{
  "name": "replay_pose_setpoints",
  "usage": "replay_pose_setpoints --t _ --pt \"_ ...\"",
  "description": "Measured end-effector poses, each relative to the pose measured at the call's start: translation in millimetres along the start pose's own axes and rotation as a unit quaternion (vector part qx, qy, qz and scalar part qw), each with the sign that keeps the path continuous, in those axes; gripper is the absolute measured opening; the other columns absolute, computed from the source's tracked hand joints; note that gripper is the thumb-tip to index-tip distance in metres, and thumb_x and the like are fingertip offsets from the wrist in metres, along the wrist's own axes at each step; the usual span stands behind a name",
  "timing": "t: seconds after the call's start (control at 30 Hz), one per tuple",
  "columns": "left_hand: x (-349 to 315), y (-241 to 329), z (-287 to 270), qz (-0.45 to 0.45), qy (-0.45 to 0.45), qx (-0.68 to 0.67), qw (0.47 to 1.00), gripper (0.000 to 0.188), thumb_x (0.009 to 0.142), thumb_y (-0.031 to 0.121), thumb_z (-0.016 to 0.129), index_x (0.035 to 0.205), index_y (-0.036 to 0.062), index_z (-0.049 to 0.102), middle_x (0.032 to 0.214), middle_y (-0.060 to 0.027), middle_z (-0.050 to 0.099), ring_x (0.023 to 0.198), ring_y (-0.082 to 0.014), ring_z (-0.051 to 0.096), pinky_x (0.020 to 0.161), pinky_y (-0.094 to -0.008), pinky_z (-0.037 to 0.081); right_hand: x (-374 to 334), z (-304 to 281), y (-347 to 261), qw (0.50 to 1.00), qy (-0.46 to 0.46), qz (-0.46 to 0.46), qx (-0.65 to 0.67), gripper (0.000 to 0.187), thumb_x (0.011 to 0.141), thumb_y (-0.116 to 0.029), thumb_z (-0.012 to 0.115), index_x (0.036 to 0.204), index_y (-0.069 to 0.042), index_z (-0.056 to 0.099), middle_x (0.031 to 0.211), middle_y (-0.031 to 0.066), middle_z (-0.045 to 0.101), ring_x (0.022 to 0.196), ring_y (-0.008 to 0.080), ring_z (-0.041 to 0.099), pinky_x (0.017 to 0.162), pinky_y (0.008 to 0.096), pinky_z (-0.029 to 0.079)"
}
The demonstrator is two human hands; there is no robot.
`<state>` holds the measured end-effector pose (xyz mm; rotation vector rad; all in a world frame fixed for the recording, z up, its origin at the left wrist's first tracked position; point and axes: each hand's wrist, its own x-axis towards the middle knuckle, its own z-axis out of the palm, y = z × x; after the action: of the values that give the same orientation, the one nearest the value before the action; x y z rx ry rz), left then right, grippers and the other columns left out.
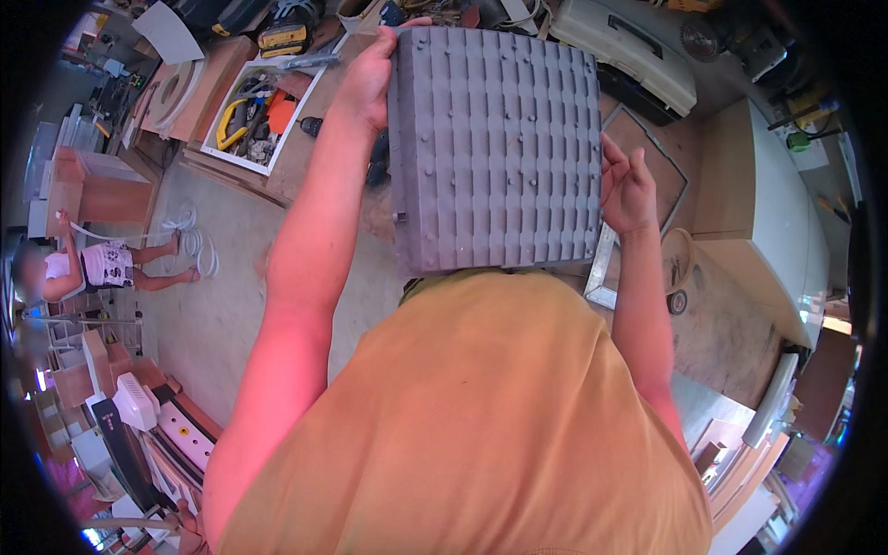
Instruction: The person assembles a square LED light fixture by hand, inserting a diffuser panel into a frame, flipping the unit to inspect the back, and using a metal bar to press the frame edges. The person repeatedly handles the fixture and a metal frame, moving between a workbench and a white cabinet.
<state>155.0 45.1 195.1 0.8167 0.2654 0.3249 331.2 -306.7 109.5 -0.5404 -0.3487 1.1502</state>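
Observation:
In front of my body is a dark grey, box-like plastic case, its upper face covered in rows of ridges and small knobs. My left hand grips its left side near the far corner, thumb showing at the edge. On the opposite side, my right hand holds the right edge, with some fingertips hidden behind it and the thumb apart. The case's underside and contents cannot be seen. Its near edge lies close to my yellow-brown shirt.
A white-framed tray holding a yellow-handled tool sits on the bench to the left. Further right are a light hard case, a pale cabinet and a tape roll. Another person stands far left beside a coiled hose.

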Motion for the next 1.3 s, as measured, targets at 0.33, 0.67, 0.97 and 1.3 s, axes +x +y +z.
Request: replay_pose_setpoints --t 0.33,0.67,0.97,1.3 --pt "4.5 -11.2 2.5 -0.016 0.101 0.029 0.994 0.054 0.113 0.042 0.024 0.133 0.0059 0.059 0.132 -0.0149 0.065 0.12 -0.0295 0.063 0.103 -0.0457 0.052 -40.1 -4.7 50.6 0.996 0.083 -0.032 0.026 0.106 0.092 -0.076 0.047 0.156 0.005 0.027 0.154 0.0206 0.045 0.138 0.0347 0.049 0.116 0.0471 0.039" --pt "-2.0 -10.2 7.5 -0.018 0.129 0.069 0.989 0.052 0.112 0.043 0.028 0.13 0.0066 0.061 0.123 -0.0137 0.068 0.112 -0.0263 0.066 0.1 -0.0458 0.054 -41.9 -5.9 60.1 0.991 0.126 -0.031 -0.013 0.11 0.09 -0.081 0.043 0.157 0.005 0.027 0.156 0.0205 0.043 0.14 0.0353 0.047 0.117 0.0469 0.037" --pt "-4.9 -13.0 -6.9 0.004 0.109 0.066 0.992 0.055 0.113 0.043 0.025 0.133 0.0072 0.062 0.125 -0.0113 0.067 0.115 -0.0253 0.064 0.101 -0.0431 0.052 -47.7 17.6 56.0 0.984 0.109 -0.031 -0.136 0.108 0.086 -0.069 0.064 0.159 -0.001 0.025 0.16 0.0147 0.038 0.144 0.0315 0.043 0.12 0.0462 0.033" --pt "-8.4 -16.8 -18.0 -0.002 0.107 0.017 0.994 0.057 0.112 0.045 0.025 0.139 0.0066 0.057 0.137 -0.0127 0.063 0.125 -0.0288 0.06 0.109 -0.0448 0.046 -60.9 23.7 48.7 0.989 0.097 -0.037 -0.108 0.1 0.089 -0.054 0.062 0.16 0.002 0.021 0.16 0.0191 0.037 0.143 0.0341 0.045 0.12 0.0456 0.033"
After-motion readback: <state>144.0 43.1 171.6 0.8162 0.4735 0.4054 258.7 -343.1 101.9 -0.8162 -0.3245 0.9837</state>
